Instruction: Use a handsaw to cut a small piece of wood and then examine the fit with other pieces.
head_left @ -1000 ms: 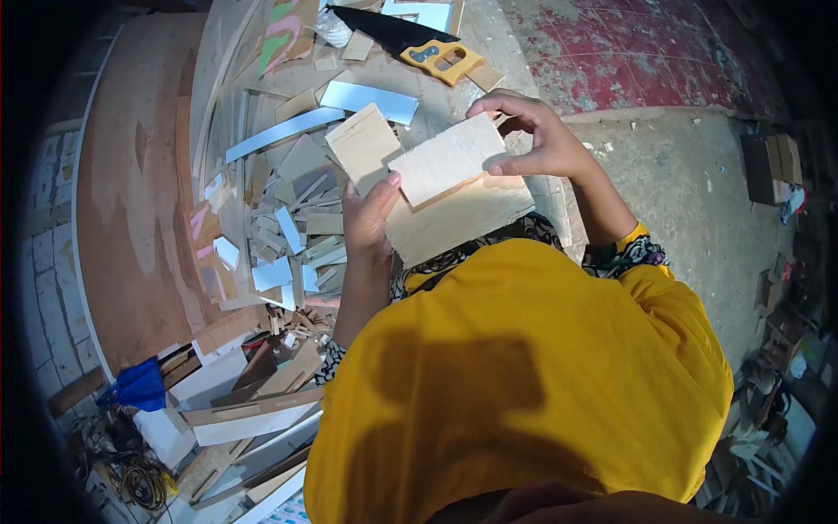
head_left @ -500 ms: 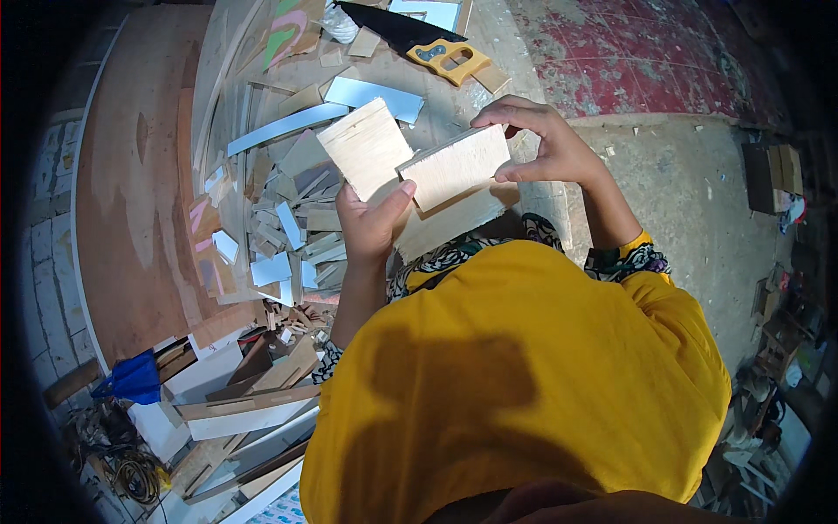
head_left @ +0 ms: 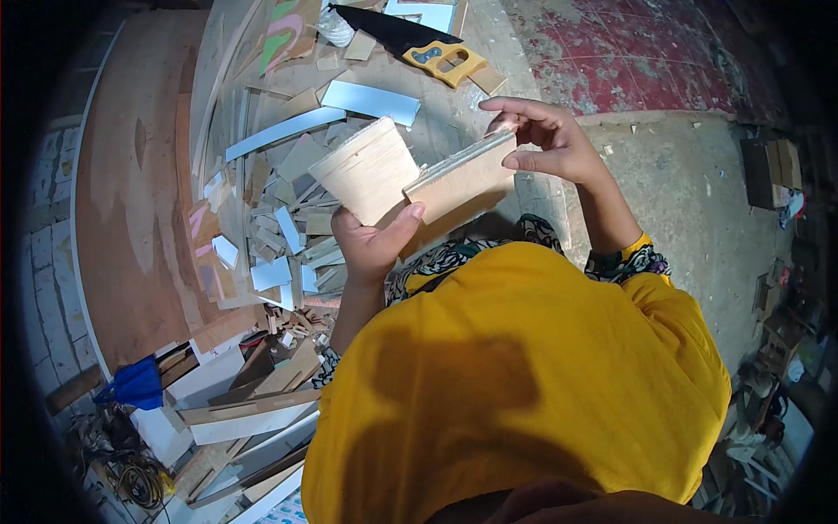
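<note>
Two pale plywood pieces are held up in front of me. My left hand (head_left: 377,243) grips both at their lower ends, its thumb over the corner of the rectangular plywood piece (head_left: 463,185). The squarish plywood piece (head_left: 367,170) slants up to the left beside it. My right hand (head_left: 548,144) is at the right end of the rectangular piece, thumb and curled fingers against it and the index finger stretched out. The layered edge of that piece faces up. Part of another board shows in shadow beneath it.
A handsaw (head_left: 445,61) with a yellow handle lies at the far side. Left of my hands are heaped wood offcuts (head_left: 297,223) and white strips (head_left: 371,102). A large brown plywood sheet (head_left: 135,192) stretches along the left. More boards (head_left: 253,410) are piled at lower left.
The rectangular piece has tilted, so its layered long edge shows more. The squarish piece has tipped and shifted slightly lower. My right index finger has lifted off the piece.
</note>
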A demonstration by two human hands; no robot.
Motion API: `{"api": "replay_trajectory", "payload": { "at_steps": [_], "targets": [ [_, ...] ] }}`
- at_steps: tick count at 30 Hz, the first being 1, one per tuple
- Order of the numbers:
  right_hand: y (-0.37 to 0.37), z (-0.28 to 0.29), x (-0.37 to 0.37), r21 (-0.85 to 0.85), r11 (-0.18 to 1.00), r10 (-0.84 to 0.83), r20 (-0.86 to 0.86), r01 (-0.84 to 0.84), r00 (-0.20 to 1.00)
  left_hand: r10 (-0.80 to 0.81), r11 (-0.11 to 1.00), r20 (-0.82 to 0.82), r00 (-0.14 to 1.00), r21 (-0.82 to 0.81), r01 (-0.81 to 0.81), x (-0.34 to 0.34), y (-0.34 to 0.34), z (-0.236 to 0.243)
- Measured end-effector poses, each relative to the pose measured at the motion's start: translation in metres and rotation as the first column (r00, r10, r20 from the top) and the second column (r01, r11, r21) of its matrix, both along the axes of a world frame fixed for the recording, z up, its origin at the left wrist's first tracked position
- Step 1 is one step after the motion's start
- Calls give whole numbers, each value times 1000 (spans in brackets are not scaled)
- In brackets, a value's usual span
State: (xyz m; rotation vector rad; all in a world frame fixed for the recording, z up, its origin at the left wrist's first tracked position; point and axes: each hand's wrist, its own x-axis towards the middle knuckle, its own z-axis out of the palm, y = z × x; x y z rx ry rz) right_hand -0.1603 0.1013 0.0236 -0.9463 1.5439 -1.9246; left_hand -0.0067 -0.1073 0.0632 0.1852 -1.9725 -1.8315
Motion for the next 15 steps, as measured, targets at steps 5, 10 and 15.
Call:
{"api": "replay_trajectory", "payload": {
  "at_steps": [5,10,15],
  "targets": [
    [0,3,1,-33,998,54,55,-53,997,1,1000,-53,999,-1,-1,2,-1,-2],
    [-3,6,1,91,996,-14,159,0,987,46,992,151,988,111,-63,-4,-7,-8],
    [-17,-15,-5,126,992,-43,347,-2,937,-25,874,295,955,470,-123,-17,-19,-39]
  ]
}}
